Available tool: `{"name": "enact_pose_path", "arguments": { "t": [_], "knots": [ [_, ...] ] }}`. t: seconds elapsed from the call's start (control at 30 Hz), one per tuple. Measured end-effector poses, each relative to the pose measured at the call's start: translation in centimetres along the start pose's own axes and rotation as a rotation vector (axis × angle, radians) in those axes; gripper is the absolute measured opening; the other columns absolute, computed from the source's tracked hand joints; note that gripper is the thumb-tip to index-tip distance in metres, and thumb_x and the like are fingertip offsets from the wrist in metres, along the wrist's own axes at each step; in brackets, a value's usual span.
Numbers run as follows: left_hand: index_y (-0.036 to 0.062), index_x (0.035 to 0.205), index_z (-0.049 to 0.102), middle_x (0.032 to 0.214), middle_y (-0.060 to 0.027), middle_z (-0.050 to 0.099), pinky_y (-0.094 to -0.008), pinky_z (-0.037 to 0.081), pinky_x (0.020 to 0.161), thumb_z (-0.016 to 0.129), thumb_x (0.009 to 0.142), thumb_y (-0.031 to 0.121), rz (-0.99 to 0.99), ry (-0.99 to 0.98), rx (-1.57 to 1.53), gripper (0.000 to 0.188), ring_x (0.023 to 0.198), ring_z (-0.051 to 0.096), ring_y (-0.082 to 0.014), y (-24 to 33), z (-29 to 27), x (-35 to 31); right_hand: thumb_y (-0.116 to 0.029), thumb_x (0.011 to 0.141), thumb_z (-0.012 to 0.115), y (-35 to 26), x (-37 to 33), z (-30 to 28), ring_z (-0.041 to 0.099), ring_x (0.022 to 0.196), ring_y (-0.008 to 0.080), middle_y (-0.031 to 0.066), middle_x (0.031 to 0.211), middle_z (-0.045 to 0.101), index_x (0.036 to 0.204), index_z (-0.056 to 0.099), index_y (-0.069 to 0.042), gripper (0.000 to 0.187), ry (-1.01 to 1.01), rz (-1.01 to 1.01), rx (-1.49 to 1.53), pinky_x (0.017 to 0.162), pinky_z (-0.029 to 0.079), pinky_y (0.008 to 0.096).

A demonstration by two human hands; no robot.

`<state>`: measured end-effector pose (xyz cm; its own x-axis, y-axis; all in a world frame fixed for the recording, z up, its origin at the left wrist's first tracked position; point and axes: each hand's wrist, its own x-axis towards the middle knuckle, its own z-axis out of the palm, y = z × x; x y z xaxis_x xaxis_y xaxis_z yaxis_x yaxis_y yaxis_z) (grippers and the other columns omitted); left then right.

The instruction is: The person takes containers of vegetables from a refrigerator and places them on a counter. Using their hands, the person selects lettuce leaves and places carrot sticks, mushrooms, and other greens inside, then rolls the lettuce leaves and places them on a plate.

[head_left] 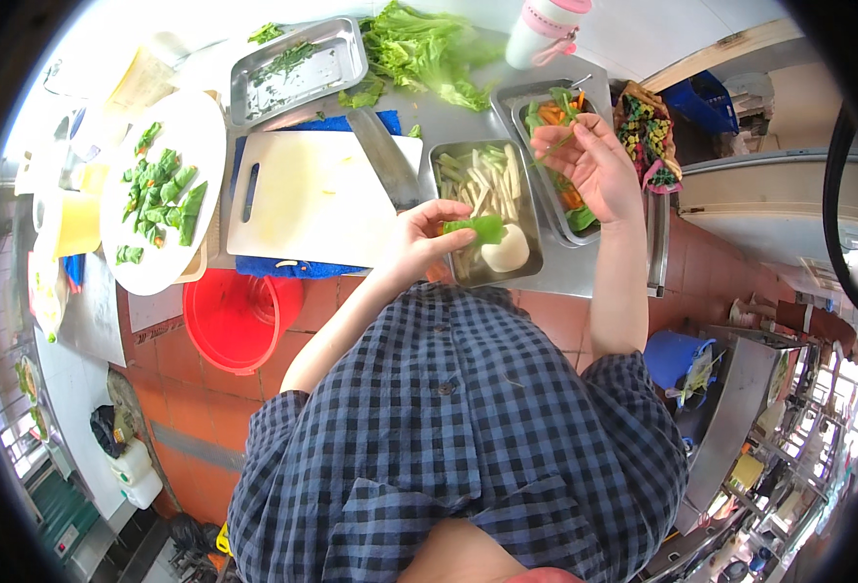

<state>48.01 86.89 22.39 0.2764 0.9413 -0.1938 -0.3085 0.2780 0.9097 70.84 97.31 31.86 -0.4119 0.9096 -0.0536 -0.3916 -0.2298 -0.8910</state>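
Observation:
Closed around a green leaf (488, 229), my left hand (421, 241) is above a metal tray (537, 260) of pale vegetable strips (482, 180) and a round white piece (505, 250). Pale strips stick up beside the leaf. My right hand (599, 167) pinches a thin green strip (552, 148) over a second metal tray (584, 236) with orange strips (552, 112) and green leaves. A cleaver (382, 154) lies at the right edge of the white cutting board (298, 199). Small green leaf rolls (162, 189) sit on a white oval plate (137, 275) at the left.
Behind the board are a shallow metal tray (349, 49) with green scraps and a heap of lettuce (419, 53). A pale tumbler with a pink lid (543, 31) stands at the back. A red bucket (235, 325) is below the counter edge; a patterned bag (648, 136) sits at the right.

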Motion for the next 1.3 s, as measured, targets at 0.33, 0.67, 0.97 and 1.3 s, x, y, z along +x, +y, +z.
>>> {"name": "enact_pose_path", "arguments": {
  "t": [0.33,0.67,0.97,1.3],
  "knots": [
    [0.0060,0.123,0.043,0.092,-0.0038,0.057,-0.0225,0.047,0.069,0.063,0.077,0.002,-0.019,-0.093,-0.056,0.050,0.080,0.057,-0.0103,0.6,-0.7,-1.0,-0.010,0.079,0.062,6.0,0.4,2.6,0.055,0.074,0.0109,0.0023,0.078,0.057,0.083,0.059,-0.003,0.009,-0.059,-0.122,-0.956,0.068,0.045,0.0242],
    [0.0024,0.110,0.047,0.097,-0.0067,0.053,-0.0246,0.051,0.074,0.061,0.078,-0.002,-0.031,-0.132,-0.142,0.035,0.086,0.055,-0.0123,-0.2,-1.5,-2.4,-0.021,0.068,0.067,11.4,4.1,6.0,0.056,0.091,0.0251,0.0104,0.101,0.057,0.112,0.054,-0.006,0.048,-0.190,-0.383,-1.526,0.078,0.046,0.0340],
    [0.0024,0.104,0.052,0.094,-0.0059,0.057,-0.0230,0.049,0.075,0.064,0.077,0.000,-0.014,-0.043,-0.166,0.030,0.086,0.056,-0.0112,-2.3,-3.1,-2.8,-0.018,0.071,0.066,5.4,-0.8,-7.9,0.059,0.074,0.0237,0.0098,0.081,0.058,0.074,0.061,-0.004,0.015,0.398,0.041,-1.575,0.069,0.047,0.0326],
    [0.0027,0.103,0.052,0.094,-0.0044,0.058,-0.0209,0.048,0.069,0.064,0.078,0.002,-0.086,-0.114,-0.152,0.027,0.080,0.057,-0.0090,-2.2,-2.4,-2.5,-0.016,0.070,0.065,5.1,-2.7,-10.6,0.057,0.064,0.0208,0.0100,0.071,0.058,0.074,0.062,-0.002,0.015,0.423,0.003,-1.420,0.061,0.046,0.0304]
  ]
}}
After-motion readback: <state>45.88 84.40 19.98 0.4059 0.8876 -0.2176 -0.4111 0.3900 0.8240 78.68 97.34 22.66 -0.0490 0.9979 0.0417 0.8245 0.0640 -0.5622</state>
